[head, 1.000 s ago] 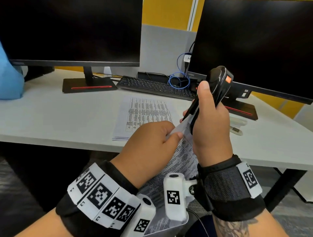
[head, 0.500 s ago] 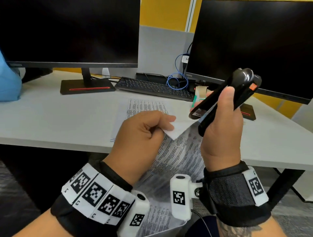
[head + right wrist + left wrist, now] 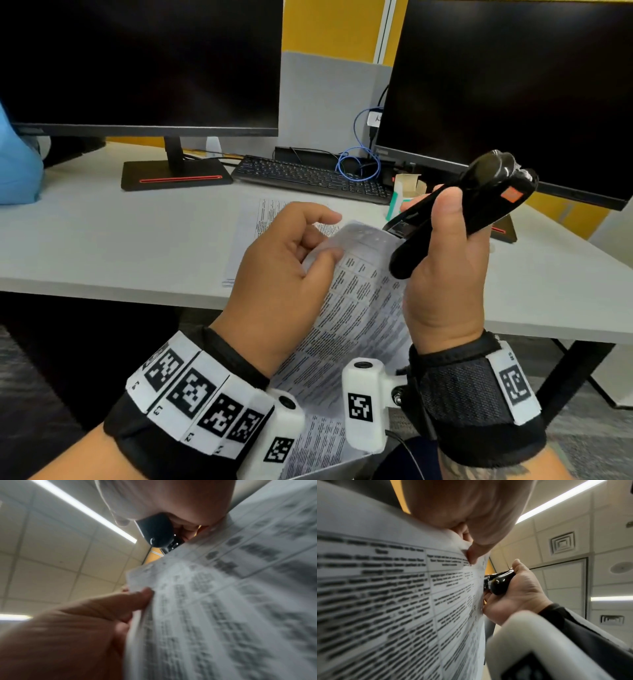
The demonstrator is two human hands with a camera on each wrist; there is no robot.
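A glossy black stapler [image 3: 483, 185] with an orange square label near its hinge sits slanted in the right grip [image 3: 445, 274], hinge end up and outward, mouth slightly parted and aimed down toward the left grip [image 3: 284, 274]. The printed sheets [image 3: 356, 308], white with a dense table of black text, hang from the left grip's pinch, their top edge curled, the upper corner right at the stapler's mouth.

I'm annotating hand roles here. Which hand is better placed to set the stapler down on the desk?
Right. The right hand grips the stapler just above the desk. The left hand is busy pinching the corner of the printed sheets.
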